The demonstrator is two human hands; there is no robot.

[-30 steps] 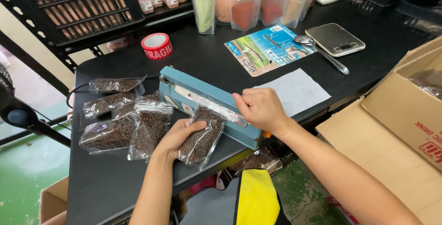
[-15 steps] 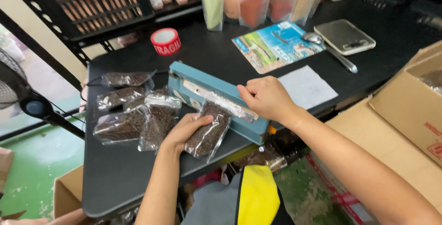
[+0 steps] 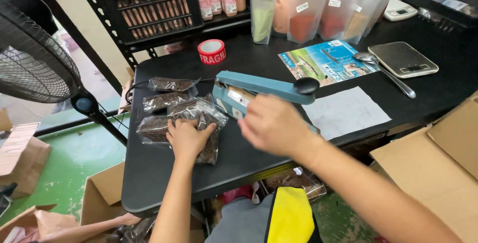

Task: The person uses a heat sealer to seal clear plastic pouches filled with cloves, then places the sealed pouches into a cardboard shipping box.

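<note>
On the black table [image 3: 164, 173], our left hand [image 3: 186, 138] lies flat, fingers spread, on a clear pouch [image 3: 206, 133] of dark brown granules, left of the teal heat sealer [image 3: 249, 91]. Right hand [image 3: 274, 123] hovers loosely curled and empty, just in front of the sealer; its arm is up, black knob [image 3: 305, 86] high. To do this well: keep the pouch mouth flat and wrinkle-free, contents shaken down. More filled pouches [image 3: 162, 101] are stacked alongside, near the red tape roll [image 3: 211, 51].

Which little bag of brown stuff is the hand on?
The left hand rests on the clear bag nearest the blue sealer; the other bags lie untouched farther left.
</note>
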